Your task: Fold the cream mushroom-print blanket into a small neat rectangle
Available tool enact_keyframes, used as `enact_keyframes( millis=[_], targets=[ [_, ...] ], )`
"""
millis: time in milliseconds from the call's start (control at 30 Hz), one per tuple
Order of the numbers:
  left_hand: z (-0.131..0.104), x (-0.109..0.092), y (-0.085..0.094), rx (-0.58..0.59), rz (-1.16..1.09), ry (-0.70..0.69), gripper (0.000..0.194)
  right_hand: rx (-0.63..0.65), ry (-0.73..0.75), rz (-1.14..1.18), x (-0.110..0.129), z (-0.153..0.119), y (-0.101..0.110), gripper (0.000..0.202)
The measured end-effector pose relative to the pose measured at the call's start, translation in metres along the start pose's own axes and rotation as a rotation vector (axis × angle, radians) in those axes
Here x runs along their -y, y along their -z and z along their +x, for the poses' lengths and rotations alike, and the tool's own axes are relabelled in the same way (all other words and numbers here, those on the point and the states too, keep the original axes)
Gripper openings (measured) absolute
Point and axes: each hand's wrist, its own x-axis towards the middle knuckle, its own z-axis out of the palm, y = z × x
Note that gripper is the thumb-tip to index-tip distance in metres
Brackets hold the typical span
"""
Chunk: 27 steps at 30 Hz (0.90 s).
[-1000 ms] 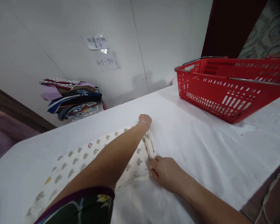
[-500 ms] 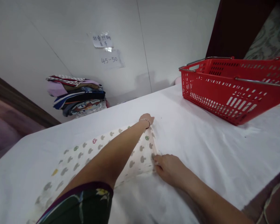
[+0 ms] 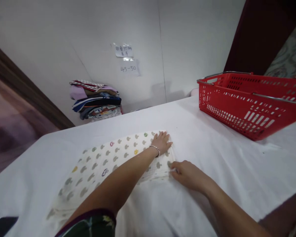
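Note:
A white cloth with a mushroom print (image 3: 106,161) lies folded into a long rectangle on the white-covered table (image 3: 148,210). My left hand (image 3: 161,142), a bracelet at its wrist, rests on the cloth near its far right corner with fingers spread flat. At the near right corner, my right hand (image 3: 187,172) pinches the cloth's edge between thumb and fingers. My left forearm crosses over the cloth and covers part of its near side.
A red plastic basket (image 3: 227,105) with metal handles stands at the right. Stacked folded clothes (image 3: 96,100) sit by the wall beyond the table's far edge. Paper signs (image 3: 128,68) are taped to the wall. A dark object (image 3: 3,225) shows at the lower left.
My left hand has gone from gripping the far right corner to lying flat on the cloth, nearer me. My right hand stays at the near corner. The view has shifted slightly.

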Motion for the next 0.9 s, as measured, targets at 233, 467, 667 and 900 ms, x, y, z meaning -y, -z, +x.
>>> enact_keyframes(
  millis=[233,467,667,900],
  targets=[
    [-0.032,-0.004,0.008,-0.025,-0.139,-0.022,0.065,0.098,-0.038,0.258,-0.013,0.005,-0.004,0.032],
    [-0.139,0.044,0.006,-0.095,-0.053,0.027,0.066,0.147,-0.125,0.415,-0.015,0.008,-0.010,0.037],
    [-0.174,0.083,-0.012,-0.083,-0.125,0.265,0.073,0.160,-0.213,0.428,-0.016,0.011,-0.016,0.045],
    [-0.203,0.103,0.011,-0.087,-0.240,0.281,0.073,0.223,-0.344,0.283,-0.023,0.015,-0.005,0.056]
  ],
)
